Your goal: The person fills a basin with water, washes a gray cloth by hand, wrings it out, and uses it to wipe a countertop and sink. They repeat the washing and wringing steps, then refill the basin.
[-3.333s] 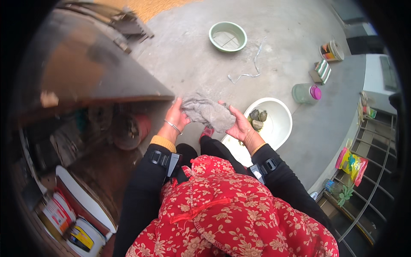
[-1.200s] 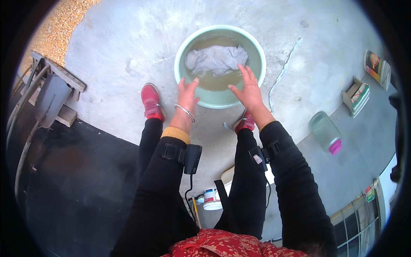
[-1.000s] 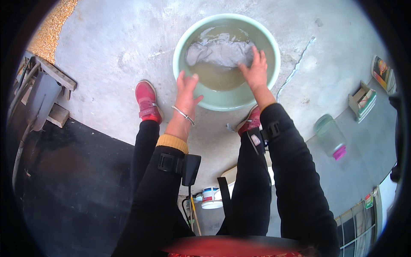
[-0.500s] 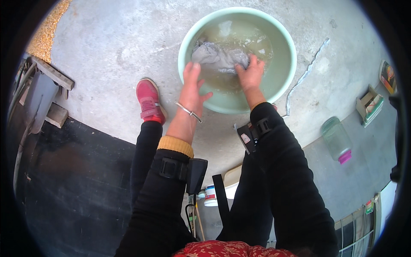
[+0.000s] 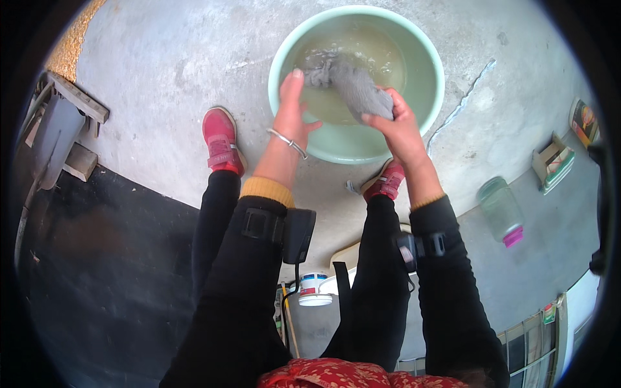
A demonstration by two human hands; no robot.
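A pale green round basin (image 5: 435, 97) on the floor holds murky water (image 5: 336, 107). Bunched grey cloth (image 5: 359, 84), wet, stretches across it, its far-left end down in the water. My right hand (image 5: 401, 129) pinches the near-right end of the cloth between thumb and fingers, lifted over the basin's near side. At the basin's left rim, my left hand (image 5: 291, 119) is open, thumb apart from the fingers, with a silver bangle on the wrist. Whether its fingertips touch the cloth is hard to make out.
My pink shoes (image 5: 221, 139) stand left of and close below the basin. To the right lie a twisted strip (image 5: 462, 103), a clear jar with a pink lid (image 5: 501, 210) and an open box (image 5: 553, 161). A white tub (image 5: 315, 289) stands behind my legs.
My right hand has moved right and toward me, pulling one end of the grey cloth up out of the water. My left hand has stayed near the left rim.
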